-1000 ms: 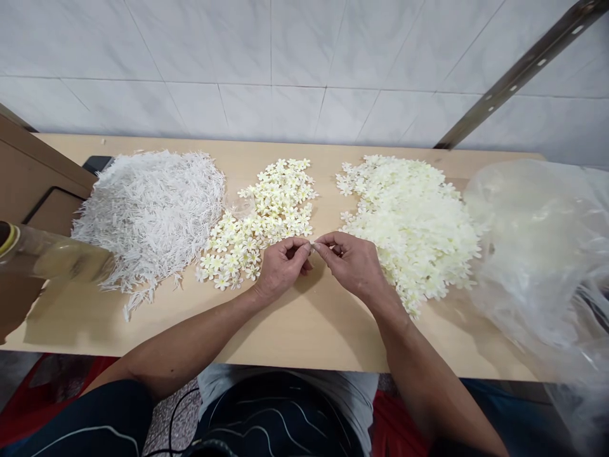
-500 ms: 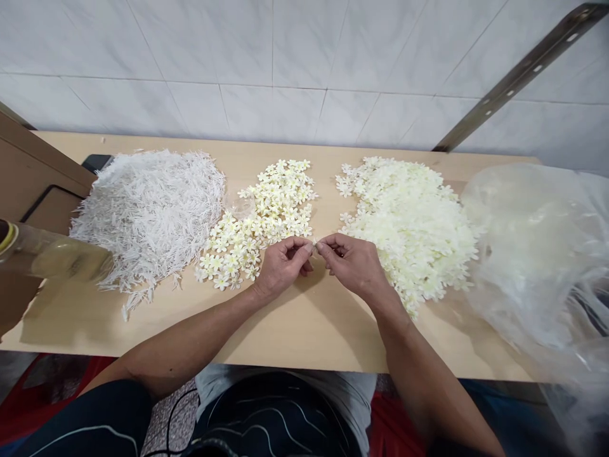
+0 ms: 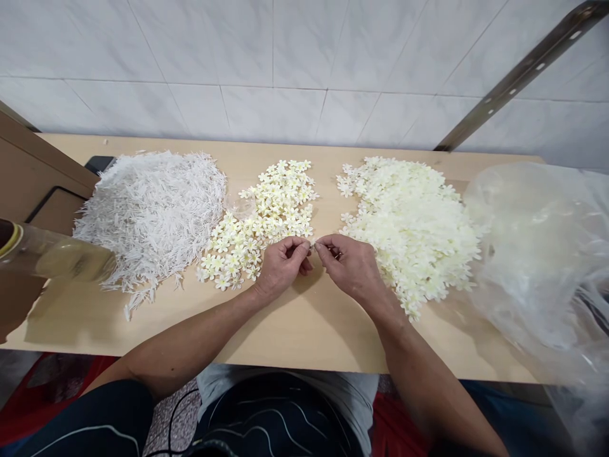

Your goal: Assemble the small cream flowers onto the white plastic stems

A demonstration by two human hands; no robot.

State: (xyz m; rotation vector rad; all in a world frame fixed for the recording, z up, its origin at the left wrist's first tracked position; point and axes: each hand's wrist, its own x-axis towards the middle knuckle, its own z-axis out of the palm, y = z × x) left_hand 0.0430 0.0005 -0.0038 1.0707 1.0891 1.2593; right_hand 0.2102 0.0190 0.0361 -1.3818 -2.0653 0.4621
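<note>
My left hand (image 3: 281, 266) and my right hand (image 3: 354, 266) meet fingertip to fingertip over the middle of the wooden table (image 3: 295, 324). Both pinch one small pale piece (image 3: 313, 243) between them; it is too small to make out clearly. Just behind my left hand lies a spread of small white flowers with yellow centres (image 3: 266, 216). A bigger heap of cream flower petals (image 3: 409, 219) lies beside my right hand. A pile of thin white plastic stems (image 3: 152, 209) sits to the left.
A large clear plastic bag (image 3: 537, 254) covers the table's right end. A clear bottle (image 3: 52, 257) lies at the left edge, beside a brown board (image 3: 33, 171). A white tiled wall stands behind, with a slanted metal bar (image 3: 518, 70) at upper right.
Hardly anything has changed. Both hands stay pinched together at the same spot, with only slight finger movement.
</note>
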